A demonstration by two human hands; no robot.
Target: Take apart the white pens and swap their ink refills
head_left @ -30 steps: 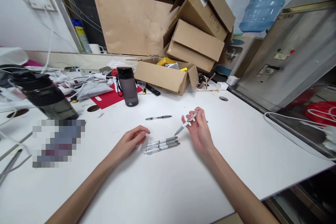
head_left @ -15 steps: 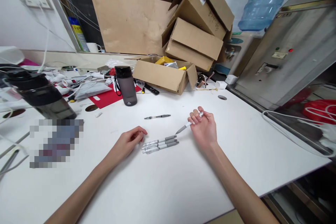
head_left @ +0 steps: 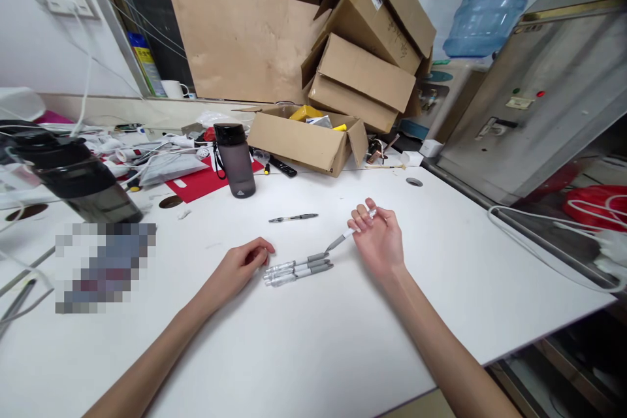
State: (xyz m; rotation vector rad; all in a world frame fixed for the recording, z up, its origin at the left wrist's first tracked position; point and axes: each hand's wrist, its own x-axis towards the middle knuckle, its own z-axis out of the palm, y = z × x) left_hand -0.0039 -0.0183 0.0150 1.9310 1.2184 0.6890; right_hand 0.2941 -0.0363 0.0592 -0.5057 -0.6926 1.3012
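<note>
My right hand (head_left: 380, 238), palm turned up and fingers curled, grips a white pen (head_left: 339, 241) with a grey grip section. Its grey end slopes down to the left, toward the grey ends of a row of pens. Several similar white-and-grey pens (head_left: 306, 272) lie side by side on the white table (head_left: 294, 346). Just left of their clear ends rests my left hand (head_left: 243, 266), its fingers loosely curled together with nothing visible in them; whether it touches the pens I cannot tell. Behind the row lies a single clear-barrelled pen (head_left: 294, 217) with dark parts.
A dark bottle (head_left: 238, 163) and an open cardboard box (head_left: 298, 142) stand at the back. Another bottle (head_left: 83, 183) is at the left, by cables and clutter. A metal cabinet (head_left: 543, 98) borders the right side, with a white cable (head_left: 529, 215) over the table edge.
My right hand has shifted slightly left with its pen, whose grey end is now at the row's nearest grey tip. The left hand and the pens on the table stay nearly still.
</note>
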